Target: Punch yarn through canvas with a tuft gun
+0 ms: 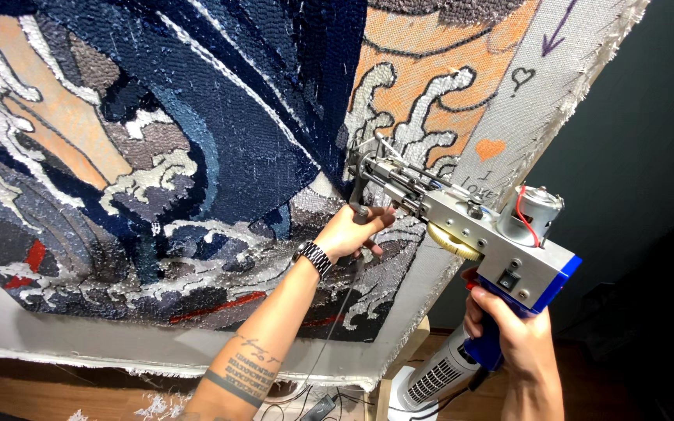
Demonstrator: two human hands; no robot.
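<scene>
Tufting gun (pixel 462 226) lies just right of the frame's centre, its long axis slanting from the blue handle at lower right up to the needle tip at upper left. That tip touches the stretched backing cloth (pixel 509 117), right where the dark blue pile meets the orange and white wave pattern of the rug (pixel 196 156).

The right hand (pixel 509 331) is clenched around the blue pistol handle at the rear end of that axis, low in the frame. The left hand (pixel 352 232) is the nearer one to the cloth: it grasps the front handle just under the needle bar, its grip closed, with a dark wristwatch (pixel 313 256) on the wrist and a tattooed forearm running down toward the bottom centre.

So the working tip lies up and to the left of both grips. A thin strand of yarn (pixel 337 320) hangs down from the gun's front toward the floor, passing beside the left forearm.
</scene>
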